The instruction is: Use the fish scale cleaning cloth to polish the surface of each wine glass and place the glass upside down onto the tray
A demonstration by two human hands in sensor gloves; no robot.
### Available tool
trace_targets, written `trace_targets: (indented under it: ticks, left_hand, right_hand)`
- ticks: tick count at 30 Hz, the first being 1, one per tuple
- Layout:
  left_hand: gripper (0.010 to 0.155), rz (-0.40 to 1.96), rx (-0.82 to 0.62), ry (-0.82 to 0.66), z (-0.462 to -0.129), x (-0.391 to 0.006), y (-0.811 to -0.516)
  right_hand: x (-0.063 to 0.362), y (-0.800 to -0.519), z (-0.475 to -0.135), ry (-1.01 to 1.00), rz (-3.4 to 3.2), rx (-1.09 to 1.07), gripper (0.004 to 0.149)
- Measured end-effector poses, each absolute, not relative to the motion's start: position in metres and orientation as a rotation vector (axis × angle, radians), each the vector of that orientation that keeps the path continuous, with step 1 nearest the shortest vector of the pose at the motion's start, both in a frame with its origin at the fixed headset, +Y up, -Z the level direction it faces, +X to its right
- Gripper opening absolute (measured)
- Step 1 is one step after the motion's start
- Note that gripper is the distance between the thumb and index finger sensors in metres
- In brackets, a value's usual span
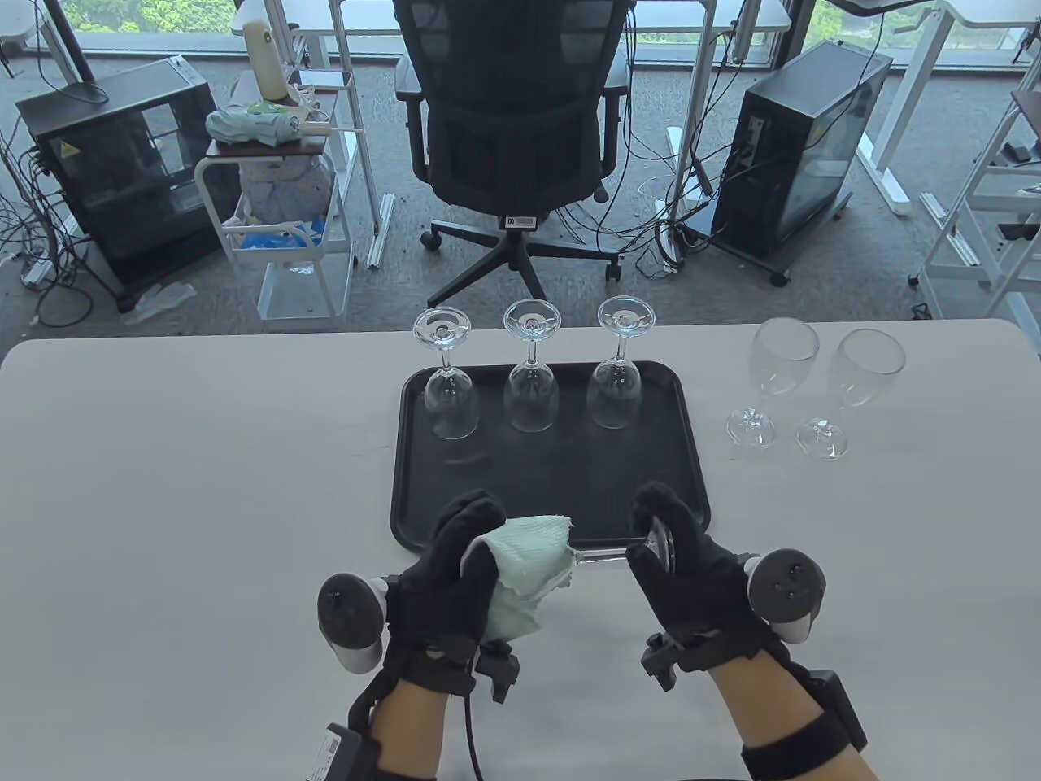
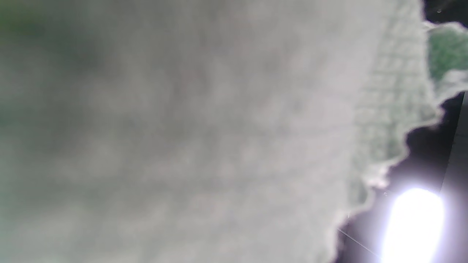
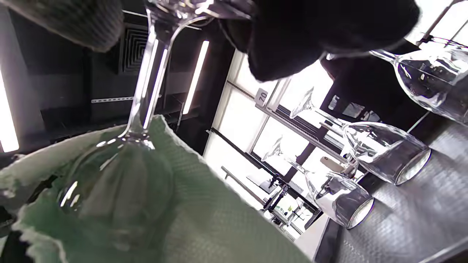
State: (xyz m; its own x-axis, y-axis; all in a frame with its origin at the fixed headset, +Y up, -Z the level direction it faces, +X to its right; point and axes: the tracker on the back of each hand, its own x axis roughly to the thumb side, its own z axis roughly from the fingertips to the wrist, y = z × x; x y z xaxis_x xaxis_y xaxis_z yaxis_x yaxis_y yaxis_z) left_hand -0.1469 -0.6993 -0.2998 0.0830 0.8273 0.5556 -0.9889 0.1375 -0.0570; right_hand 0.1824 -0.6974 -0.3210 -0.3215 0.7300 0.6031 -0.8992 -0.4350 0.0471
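In the lower middle of the table view, the left hand (image 1: 447,569) has its fingers curled round a pale green cloth (image 1: 524,569) with a fine woven texture, bunched over the bowl of a clear wine glass (image 1: 606,556). That glass lies on its side above the near edge of the tray, its long axis running left to right across the frame: bowl to the left inside the cloth, bare stem in the gap between the hands, foot to the right. The right hand (image 1: 691,569) pinches the foot between curled fingers. Above, in mid-frame, the black tray (image 1: 553,488) holds three glasses (image 1: 530,370) upside down in a row along its far side. Right of the tray, two glasses (image 1: 805,386) stand upright on the white table (image 1: 179,488).
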Motion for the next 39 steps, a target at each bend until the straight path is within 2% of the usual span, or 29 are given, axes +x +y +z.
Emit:
trace_targets:
  ticks: [4,6,9,13,14,15,19,21,22,24,26,27,28,29,35,36,39]
  left_hand:
    - [0.061,1.450,0.352,-0.519,-0.302,-0.148,-0.702]
    - [0.061,1.454,0.342,-0.526,-0.302,-0.148,-0.702]
    - [0.061,1.448,0.355,-0.532,-0.300,-0.146,-0.700]
    - [0.060,1.399,0.388,-0.527,-0.298,-0.146,-0.698]
    - [0.060,1.398,0.387,-0.512,-0.299,-0.148,-0.699]
    - [0.059,1.412,0.378,-0.522,-0.300,-0.148,-0.700]
    - [0.059,1.462,0.339,-0.516,-0.302,-0.147,-0.703]
    - [0.059,1.469,0.328,-0.519,-0.302,-0.146,-0.703]
    - [0.059,1.480,0.329,-0.520,-0.302,-0.146,-0.704]
    - [0.059,1.464,0.343,-0.522,-0.301,-0.145,-0.702]
    - [0.059,1.457,0.361,-0.533,-0.300,-0.144,-0.701]
    - [0.059,1.436,0.375,-0.531,-0.299,-0.144,-0.701]
    - [0.059,1.420,0.379,-0.520,-0.299,-0.144,-0.701]
    - [0.059,1.421,0.380,-0.515,-0.300,-0.146,-0.702]
    - [0.058,1.496,0.329,-0.533,-0.302,-0.147,-0.703]
    - [0.058,1.498,0.333,-0.535,-0.302,-0.147,-0.703]
    - [0.058,1.482,0.348,-0.535,-0.300,-0.145,-0.701]
  right_hand:
    - [0.182,-0.689,-0.311,-0.708,2.093,0.882,0.089]
    - [0.181,-0.689,-0.309,-0.753,2.094,0.908,0.091]
    - [0.181,-0.692,-0.313,-0.657,2.005,0.806,0.083]
    - [0.180,-0.698,-0.321,-0.243,1.892,0.563,0.079]
    - [0.181,-0.698,-0.322,-0.227,1.906,0.601,0.080]
    - [0.181,-0.698,-0.322,-0.260,1.929,0.638,0.082]
    - [0.183,-0.693,-0.315,-0.644,2.056,0.871,0.092]
    - [0.183,-0.691,-0.312,-0.769,2.103,0.909,0.094]
    - [0.183,-0.691,-0.312,-0.768,2.084,0.893,0.092]
    - [0.182,-0.693,-0.315,-0.657,2.009,0.812,0.084]
    - [0.183,-0.695,-0.320,-0.471,1.944,0.691,0.079]
    - [0.183,-0.697,-0.322,-0.317,1.916,0.583,0.079]
    - [0.183,-0.698,-0.322,-0.232,1.913,0.554,0.080]
    - [0.184,-0.697,-0.322,-0.223,1.902,0.618,0.082]
    - [0.182,-0.688,-0.309,-0.812,2.111,0.946,0.094]
    - [0.182,-0.687,-0.309,-0.816,2.107,0.934,0.093]
    - [0.181,-0.690,-0.313,-0.652,2.014,0.818,0.082]
